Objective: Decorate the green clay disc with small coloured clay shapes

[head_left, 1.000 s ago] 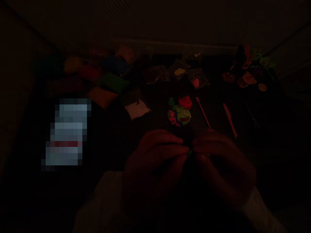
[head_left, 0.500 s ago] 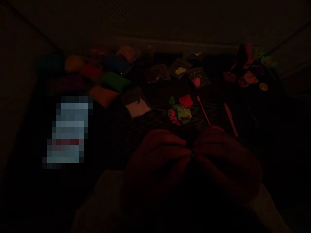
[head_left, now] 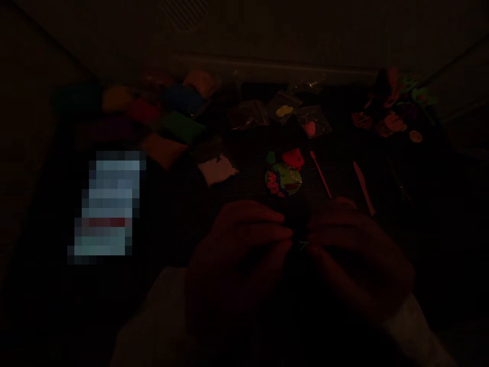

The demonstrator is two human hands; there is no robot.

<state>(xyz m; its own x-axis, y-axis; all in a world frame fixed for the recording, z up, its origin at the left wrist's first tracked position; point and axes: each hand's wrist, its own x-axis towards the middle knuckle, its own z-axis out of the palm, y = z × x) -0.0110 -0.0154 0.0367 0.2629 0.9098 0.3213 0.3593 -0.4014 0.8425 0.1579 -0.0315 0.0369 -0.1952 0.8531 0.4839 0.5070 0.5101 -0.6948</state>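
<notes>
In very dim light, my right hand (head_left: 359, 255) pinches a tiny, thin green piece of what looks like modelling clay (head_left: 303, 245) between thumb and fingers. My left hand (head_left: 242, 255) is closed, its thumb and fingertips pressed together just left of the green piece, with a small gap between. Whether anything sits in that pinch is too dark to tell. Just beyond my hands lies a round green clay figure (head_left: 288, 178) with pink curls and a dark blue band. A red clay piece (head_left: 293, 158) and a small green one (head_left: 270, 157) adjoin its top.
A pink stick tool (head_left: 321, 175) and a pink plastic knife (head_left: 364, 188) lie right of the figure. Several coloured clay packs, such as a green one (head_left: 183, 127), and a white bag (head_left: 217, 169) lie left. Clay shapes (head_left: 395, 122) stand far right. A pixelated bright patch (head_left: 109, 204) is at left.
My left fingertips have drawn back leftward from the green piece, which both hands were touching before. The piece stays at my right fingertips.
</notes>
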